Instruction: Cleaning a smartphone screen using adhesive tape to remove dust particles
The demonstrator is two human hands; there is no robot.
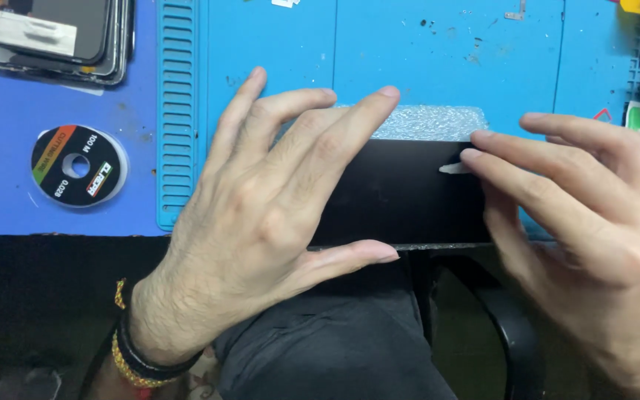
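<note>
The black panel (401, 192) is lying flat at the near edge of the blue mat (446, 52), partly over a strip of bubble wrap (427, 122). At the far left corner a stack of dark screens (61, 33) is sitting, with a wire spool (77, 165) nearer the front edge. The left hand (261, 215) is spreading open, fingers splayed, over the panel's left part. The right hand (579, 215) is resting open, fingertips (472, 155) touching a small pale tab (453, 168) on the panel's right side.
</note>
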